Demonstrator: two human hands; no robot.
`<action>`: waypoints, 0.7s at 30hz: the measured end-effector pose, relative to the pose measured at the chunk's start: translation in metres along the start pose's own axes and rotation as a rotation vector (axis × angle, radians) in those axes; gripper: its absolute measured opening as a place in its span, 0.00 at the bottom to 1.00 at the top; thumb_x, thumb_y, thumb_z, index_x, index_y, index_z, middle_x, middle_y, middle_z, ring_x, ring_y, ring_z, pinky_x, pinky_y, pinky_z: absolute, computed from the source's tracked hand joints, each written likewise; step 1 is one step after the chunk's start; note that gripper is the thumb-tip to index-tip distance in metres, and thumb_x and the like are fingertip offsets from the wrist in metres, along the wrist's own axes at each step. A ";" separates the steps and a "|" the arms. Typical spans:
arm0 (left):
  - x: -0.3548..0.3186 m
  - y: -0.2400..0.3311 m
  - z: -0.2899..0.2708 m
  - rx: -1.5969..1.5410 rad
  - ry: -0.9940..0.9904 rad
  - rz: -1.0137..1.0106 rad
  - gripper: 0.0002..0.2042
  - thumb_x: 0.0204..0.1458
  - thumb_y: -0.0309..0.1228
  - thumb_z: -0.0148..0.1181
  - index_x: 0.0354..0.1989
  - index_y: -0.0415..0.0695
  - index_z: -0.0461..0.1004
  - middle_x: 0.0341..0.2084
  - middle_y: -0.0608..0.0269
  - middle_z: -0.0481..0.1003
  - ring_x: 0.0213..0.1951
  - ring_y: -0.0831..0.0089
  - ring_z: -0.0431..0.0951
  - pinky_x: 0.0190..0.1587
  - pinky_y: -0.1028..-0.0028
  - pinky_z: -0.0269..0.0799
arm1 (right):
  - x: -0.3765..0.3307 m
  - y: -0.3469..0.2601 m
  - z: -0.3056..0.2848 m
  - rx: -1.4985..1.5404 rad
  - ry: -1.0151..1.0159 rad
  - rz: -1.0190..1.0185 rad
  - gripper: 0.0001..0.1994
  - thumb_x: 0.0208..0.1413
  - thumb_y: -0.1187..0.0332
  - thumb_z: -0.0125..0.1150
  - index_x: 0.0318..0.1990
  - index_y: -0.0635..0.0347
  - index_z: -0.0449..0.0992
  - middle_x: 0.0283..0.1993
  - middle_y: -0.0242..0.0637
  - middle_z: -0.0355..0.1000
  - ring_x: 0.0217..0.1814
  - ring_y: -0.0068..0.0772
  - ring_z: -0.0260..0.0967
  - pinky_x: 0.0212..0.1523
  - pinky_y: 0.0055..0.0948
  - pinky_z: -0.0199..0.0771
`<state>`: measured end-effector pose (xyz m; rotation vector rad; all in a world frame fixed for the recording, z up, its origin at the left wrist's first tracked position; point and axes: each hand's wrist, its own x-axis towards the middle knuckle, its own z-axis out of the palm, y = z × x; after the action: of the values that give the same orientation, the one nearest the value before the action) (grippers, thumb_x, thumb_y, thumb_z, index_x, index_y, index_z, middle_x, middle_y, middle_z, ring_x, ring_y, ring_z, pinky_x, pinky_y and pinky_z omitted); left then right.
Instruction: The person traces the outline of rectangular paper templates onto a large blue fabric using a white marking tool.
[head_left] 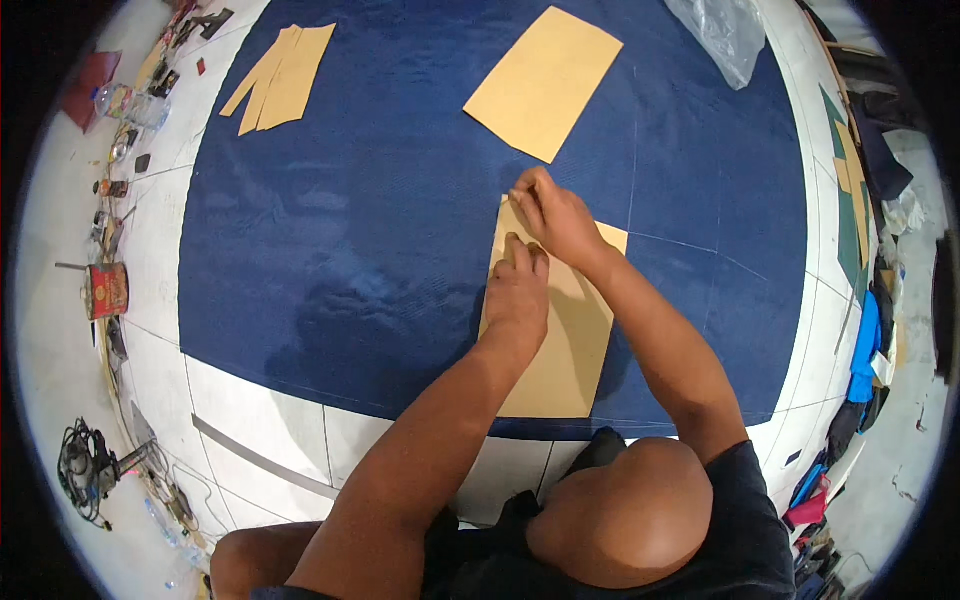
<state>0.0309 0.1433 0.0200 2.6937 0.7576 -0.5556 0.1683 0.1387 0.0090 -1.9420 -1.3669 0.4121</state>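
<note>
A tan paper pattern piece [570, 340] lies on a large dark blue cloth [330, 230] spread over the floor. My left hand [517, 290] rests on the piece near its left edge, fingers extended and pressing down. Just beyond it, my right hand [556, 215] is closed in a pinch at the piece's far left corner. Whatever those fingertips hold, if anything, is hidden. Thin pale lines run across the cloth to the right of the piece.
Another tan pattern piece [545, 85] lies farther off, and slit tan pieces [285, 80] lie far left. Clear plastic [725, 40] sits at the far right. Along the left are a bottle [130, 105], a red tin [107, 290] and a metal ruler [260, 458].
</note>
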 end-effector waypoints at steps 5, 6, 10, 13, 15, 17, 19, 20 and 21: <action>0.010 -0.002 -0.005 -0.020 -0.124 -0.043 0.66 0.30 0.42 0.85 0.74 0.36 0.41 0.70 0.42 0.47 0.58 0.51 0.72 0.55 0.66 0.80 | 0.005 0.001 0.003 -0.013 0.036 0.049 0.10 0.69 0.62 0.52 0.46 0.59 0.67 0.35 0.49 0.78 0.38 0.58 0.78 0.39 0.51 0.76; 0.012 -0.001 -0.007 -0.007 -0.155 -0.060 0.67 0.30 0.42 0.85 0.75 0.36 0.40 0.71 0.42 0.44 0.58 0.51 0.73 0.55 0.66 0.80 | 0.003 0.001 0.005 -0.028 0.053 0.061 0.10 0.69 0.62 0.52 0.46 0.59 0.67 0.35 0.48 0.78 0.38 0.58 0.78 0.39 0.50 0.77; 0.011 -0.007 -0.019 -0.036 -0.168 -0.057 0.69 0.29 0.43 0.86 0.75 0.36 0.38 0.74 0.39 0.40 0.58 0.51 0.72 0.55 0.66 0.80 | -0.001 0.002 0.009 -0.009 0.094 0.063 0.10 0.69 0.62 0.53 0.46 0.59 0.67 0.36 0.48 0.79 0.38 0.58 0.78 0.39 0.50 0.77; 0.014 -0.003 -0.026 -0.045 -0.264 -0.033 0.70 0.29 0.44 0.86 0.75 0.37 0.36 0.75 0.38 0.36 0.59 0.51 0.72 0.55 0.66 0.80 | -0.003 0.006 0.007 -0.035 0.058 0.113 0.11 0.68 0.64 0.56 0.49 0.59 0.66 0.42 0.48 0.79 0.41 0.61 0.78 0.40 0.52 0.78; 0.013 -0.006 -0.027 -0.014 -0.254 -0.054 0.71 0.29 0.44 0.86 0.76 0.38 0.34 0.75 0.38 0.37 0.60 0.51 0.71 0.55 0.66 0.79 | -0.003 0.004 0.011 -0.012 0.064 0.092 0.10 0.67 0.64 0.56 0.49 0.59 0.66 0.42 0.48 0.79 0.42 0.60 0.78 0.40 0.51 0.78; 0.012 -0.008 -0.029 -0.014 -0.267 -0.050 0.71 0.29 0.44 0.86 0.76 0.38 0.33 0.75 0.37 0.37 0.60 0.51 0.72 0.55 0.66 0.79 | -0.004 0.004 0.014 -0.010 0.076 0.076 0.10 0.67 0.65 0.56 0.48 0.59 0.66 0.42 0.48 0.80 0.42 0.60 0.78 0.41 0.51 0.78; 0.013 -0.007 -0.031 -0.016 -0.278 -0.041 0.71 0.29 0.44 0.86 0.75 0.38 0.32 0.75 0.36 0.36 0.60 0.51 0.72 0.55 0.65 0.79 | -0.004 0.008 0.014 -0.013 0.090 0.062 0.10 0.67 0.65 0.56 0.48 0.59 0.67 0.42 0.48 0.80 0.42 0.59 0.78 0.41 0.51 0.78; 0.012 -0.006 -0.030 -0.025 -0.267 -0.031 0.72 0.29 0.43 0.86 0.75 0.38 0.32 0.75 0.35 0.36 0.59 0.50 0.73 0.55 0.65 0.79 | -0.006 0.009 0.012 -0.012 0.070 0.079 0.09 0.67 0.66 0.56 0.48 0.59 0.67 0.42 0.48 0.80 0.42 0.59 0.78 0.41 0.50 0.79; 0.012 -0.006 -0.029 -0.034 -0.255 -0.020 0.72 0.29 0.43 0.86 0.75 0.38 0.31 0.74 0.34 0.35 0.58 0.50 0.74 0.55 0.65 0.79 | -0.007 0.010 0.012 -0.010 0.050 0.095 0.09 0.67 0.66 0.55 0.48 0.60 0.67 0.42 0.49 0.80 0.42 0.58 0.78 0.41 0.50 0.79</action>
<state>0.0454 0.1638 0.0394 2.5214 0.7158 -0.8625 0.1652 0.1346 -0.0073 -2.0177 -1.2501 0.3998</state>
